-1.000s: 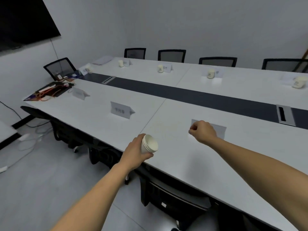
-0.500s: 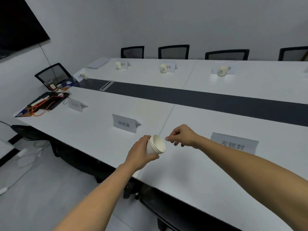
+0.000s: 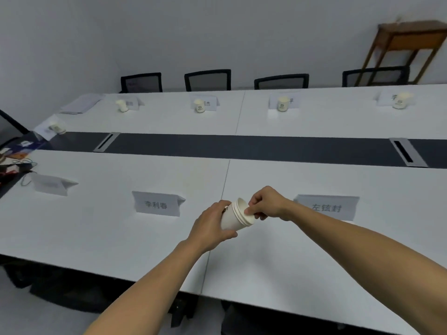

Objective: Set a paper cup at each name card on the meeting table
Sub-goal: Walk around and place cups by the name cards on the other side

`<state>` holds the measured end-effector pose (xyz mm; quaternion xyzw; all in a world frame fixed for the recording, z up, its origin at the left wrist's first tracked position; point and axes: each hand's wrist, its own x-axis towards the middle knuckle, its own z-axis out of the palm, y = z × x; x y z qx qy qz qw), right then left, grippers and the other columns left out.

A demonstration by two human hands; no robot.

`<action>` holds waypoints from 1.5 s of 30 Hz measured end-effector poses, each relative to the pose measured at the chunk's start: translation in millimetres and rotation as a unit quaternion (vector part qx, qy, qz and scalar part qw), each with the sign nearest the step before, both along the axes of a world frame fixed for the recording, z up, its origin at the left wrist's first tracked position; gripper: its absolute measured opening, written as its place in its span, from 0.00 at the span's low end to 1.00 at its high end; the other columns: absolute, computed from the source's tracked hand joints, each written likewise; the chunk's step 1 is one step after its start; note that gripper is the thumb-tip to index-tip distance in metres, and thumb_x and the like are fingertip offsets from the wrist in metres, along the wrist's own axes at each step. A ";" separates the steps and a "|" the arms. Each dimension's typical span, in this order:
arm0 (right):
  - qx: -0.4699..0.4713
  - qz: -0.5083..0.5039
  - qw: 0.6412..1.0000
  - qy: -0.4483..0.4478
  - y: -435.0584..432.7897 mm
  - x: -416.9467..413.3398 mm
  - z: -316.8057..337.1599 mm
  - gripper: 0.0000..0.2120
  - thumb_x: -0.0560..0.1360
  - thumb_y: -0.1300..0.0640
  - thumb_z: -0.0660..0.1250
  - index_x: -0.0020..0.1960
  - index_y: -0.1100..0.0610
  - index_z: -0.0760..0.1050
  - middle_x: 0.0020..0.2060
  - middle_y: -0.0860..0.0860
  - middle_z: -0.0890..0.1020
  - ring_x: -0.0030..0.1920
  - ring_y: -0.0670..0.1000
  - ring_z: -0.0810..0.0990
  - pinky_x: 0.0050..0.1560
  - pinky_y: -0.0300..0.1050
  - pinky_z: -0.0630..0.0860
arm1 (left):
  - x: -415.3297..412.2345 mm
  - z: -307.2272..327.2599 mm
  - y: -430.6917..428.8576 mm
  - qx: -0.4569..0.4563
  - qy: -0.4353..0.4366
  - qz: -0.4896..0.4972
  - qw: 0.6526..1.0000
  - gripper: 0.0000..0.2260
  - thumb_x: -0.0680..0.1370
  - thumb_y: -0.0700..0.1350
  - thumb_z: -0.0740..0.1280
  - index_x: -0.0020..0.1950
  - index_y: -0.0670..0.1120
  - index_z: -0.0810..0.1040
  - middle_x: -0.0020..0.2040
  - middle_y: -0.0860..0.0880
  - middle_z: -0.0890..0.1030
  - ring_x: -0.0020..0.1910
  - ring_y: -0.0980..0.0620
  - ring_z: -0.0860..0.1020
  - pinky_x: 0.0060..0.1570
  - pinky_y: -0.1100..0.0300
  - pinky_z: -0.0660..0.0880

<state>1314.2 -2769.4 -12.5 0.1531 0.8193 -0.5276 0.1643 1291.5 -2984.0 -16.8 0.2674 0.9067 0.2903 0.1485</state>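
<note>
Bench [image 3: 314,262] white, one dark charcoal stripe [image 3: 242,147] lengthwise. Stacked paper cups [image 3: 235,217] cream-white. Name cards [image 3: 157,204] pale grey, dark characters. Far cups [image 3: 282,103] cream with small dark logo. Chairs [image 3: 208,79] black mesh. Corner stand [image 3: 406,44] brown wood. Walls grey.

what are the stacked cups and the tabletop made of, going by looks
The stack of off-white cups looks like matte paper: thin rolled rims, no shine. The white tabletop looks like smooth laminate or coated board with a faint sheen; which one can't be told.
</note>
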 end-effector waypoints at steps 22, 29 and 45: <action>0.127 -0.431 0.893 -0.029 232.9 -26.0 -32.6 0.09 0.76 0.62 0.71 0.54 0.65 0.80 0.42 0.59 0.83 0.40 0.56 0.82 0.41 0.47 0.81 | -79.1 -65.2 96.0 -0.052 -0.077 -0.076 0.993 0.29 0.66 0.52 0.75 0.66 0.55 0.69 0.57 0.56 0.75 0.53 0.52 0.75 0.51 0.52 0.76; 0.192 -0.387 0.894 -0.121 268.1 -42.7 -113.9 0.10 0.74 0.57 0.71 0.50 0.63 0.80 0.42 0.60 0.85 0.43 0.61 0.85 0.49 0.53 0.82 | -88.2 -100.6 116.4 -0.108 -0.117 -0.062 0.985 0.30 0.66 0.50 0.75 0.67 0.54 0.70 0.57 0.55 0.76 0.54 0.51 0.76 0.53 0.50 0.76; 0.266 -0.308 0.902 -0.144 253.3 -30.7 -102.0 0.12 0.75 0.53 0.70 0.54 0.61 0.80 0.48 0.58 0.83 0.42 0.57 0.77 0.45 0.48 0.75 | -75.7 -90.3 103.5 -0.124 -0.090 -0.047 0.987 0.30 0.67 0.51 0.75 0.67 0.53 0.69 0.58 0.54 0.76 0.54 0.51 0.76 0.52 0.52 0.76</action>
